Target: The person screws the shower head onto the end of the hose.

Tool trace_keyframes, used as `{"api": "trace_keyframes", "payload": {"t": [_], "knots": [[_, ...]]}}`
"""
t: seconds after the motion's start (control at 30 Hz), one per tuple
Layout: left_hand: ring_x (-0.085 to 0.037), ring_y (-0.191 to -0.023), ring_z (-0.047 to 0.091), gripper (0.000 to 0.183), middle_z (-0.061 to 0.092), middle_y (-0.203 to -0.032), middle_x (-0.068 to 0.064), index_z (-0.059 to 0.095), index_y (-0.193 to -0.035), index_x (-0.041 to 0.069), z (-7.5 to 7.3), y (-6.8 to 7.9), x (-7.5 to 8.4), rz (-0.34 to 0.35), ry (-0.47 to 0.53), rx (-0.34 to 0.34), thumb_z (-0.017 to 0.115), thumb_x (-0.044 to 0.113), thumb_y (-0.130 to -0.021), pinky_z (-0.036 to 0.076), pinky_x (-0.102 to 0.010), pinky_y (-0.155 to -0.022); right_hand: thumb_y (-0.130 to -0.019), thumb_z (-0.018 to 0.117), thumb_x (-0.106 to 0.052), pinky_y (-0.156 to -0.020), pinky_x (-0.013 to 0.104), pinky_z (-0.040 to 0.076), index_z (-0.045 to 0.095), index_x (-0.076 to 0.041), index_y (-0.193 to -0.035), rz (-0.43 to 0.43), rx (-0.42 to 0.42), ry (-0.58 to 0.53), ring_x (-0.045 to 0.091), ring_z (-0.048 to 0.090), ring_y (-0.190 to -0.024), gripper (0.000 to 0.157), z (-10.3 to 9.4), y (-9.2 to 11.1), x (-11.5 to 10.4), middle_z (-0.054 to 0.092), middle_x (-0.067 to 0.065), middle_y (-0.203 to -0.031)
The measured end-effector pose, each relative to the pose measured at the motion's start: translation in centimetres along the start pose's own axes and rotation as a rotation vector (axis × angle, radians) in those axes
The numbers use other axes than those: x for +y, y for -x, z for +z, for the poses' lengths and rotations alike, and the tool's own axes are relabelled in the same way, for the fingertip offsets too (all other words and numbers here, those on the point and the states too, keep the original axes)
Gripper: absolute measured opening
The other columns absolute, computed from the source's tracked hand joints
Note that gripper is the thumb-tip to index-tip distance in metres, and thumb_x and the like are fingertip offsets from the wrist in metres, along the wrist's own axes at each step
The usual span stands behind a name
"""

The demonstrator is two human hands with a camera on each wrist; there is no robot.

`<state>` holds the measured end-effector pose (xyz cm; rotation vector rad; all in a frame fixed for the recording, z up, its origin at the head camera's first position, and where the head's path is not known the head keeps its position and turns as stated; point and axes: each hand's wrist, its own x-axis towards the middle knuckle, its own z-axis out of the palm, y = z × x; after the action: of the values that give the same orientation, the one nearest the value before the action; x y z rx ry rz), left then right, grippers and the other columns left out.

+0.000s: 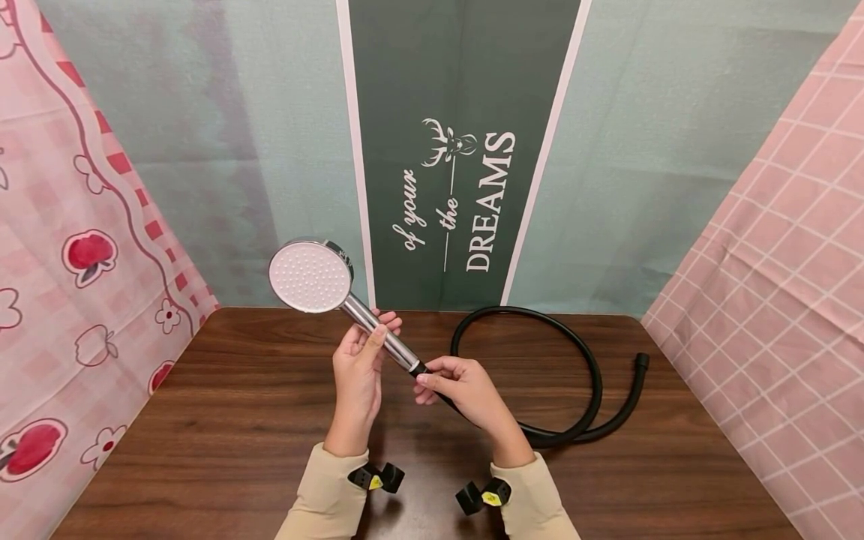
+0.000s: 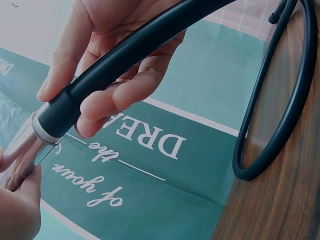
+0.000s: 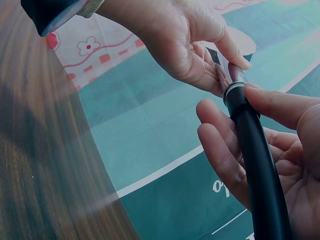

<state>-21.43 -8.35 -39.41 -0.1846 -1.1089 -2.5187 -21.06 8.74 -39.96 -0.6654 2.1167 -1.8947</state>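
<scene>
A chrome shower head (image 1: 312, 276) with a round pale nozzle face is held tilted above the table, its face at the upper left. My left hand (image 1: 361, 360) grips its handle (image 1: 400, 350), thumb across the front. At the handle's lower end sits the black connector of a hose (image 2: 56, 116), against a pale ring. My right hand (image 1: 466, 390) pinches that connector between thumb and fingers, as the right wrist view also shows. Whether the connector is fully threaded on cannot be told.
The black hose (image 1: 594, 375) loops over the right side of the brown wooden table (image 1: 223, 420), its free end fitting (image 1: 641, 361) near the right edge. Behind hangs a green cloth (image 1: 466, 67) with lettering; pink patterned cloths (image 1: 796, 300) flank both sides.
</scene>
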Motion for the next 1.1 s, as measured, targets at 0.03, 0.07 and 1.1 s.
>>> {"api": "trace_keyframes", "payload": {"t": [0.03, 0.07, 1.1], "knots": [[-0.015, -0.093, 0.075, 0.022, 0.076, -0.101, -0.007, 0.058, -0.117, -0.001, 0.00, 0.00, 0.00, 0.000, 0.000, -0.001, 0.058, -0.005, -0.096, 0.061, -0.030, -0.091, -0.095, 0.066, -0.012, -0.073, 0.040, 0.065, 0.064, 0.013, -0.109, 0.002, 0.000, 0.001, 0.008, 0.073, -0.071, 0.029, 0.02, 0.02, -0.04, 0.070, 0.036, -0.092], [-0.015, -0.093, 0.075, 0.022, 0.076, -0.101, -0.006, 0.058, -0.117, -0.001, 0.00, 0.01, 0.00, 0.001, -0.001, -0.002, 0.058, -0.005, -0.096, 0.061, -0.030, -0.091, -0.095, 0.066, -0.012, -0.074, 0.041, 0.065, 0.064, 0.013, -0.109, 0.003, 0.000, 0.002, 0.008, 0.073, -0.071, 0.028, 0.04, 0.04, -0.07, 0.070, 0.036, -0.093], [-0.015, -0.093, 0.074, 0.032, 0.075, -0.100, -0.006, 0.049, -0.125, -0.014, -0.04, 0.06, 0.14, -0.001, 0.006, -0.022, 0.058, -0.004, -0.096, 0.061, -0.030, -0.091, -0.097, 0.063, -0.012, -0.071, 0.040, 0.065, 0.064, 0.016, -0.109, 0.008, -0.010, 0.006, 0.008, 0.071, -0.066, 0.030, -0.08, -0.08, 0.15, 0.070, 0.033, -0.086]]}}
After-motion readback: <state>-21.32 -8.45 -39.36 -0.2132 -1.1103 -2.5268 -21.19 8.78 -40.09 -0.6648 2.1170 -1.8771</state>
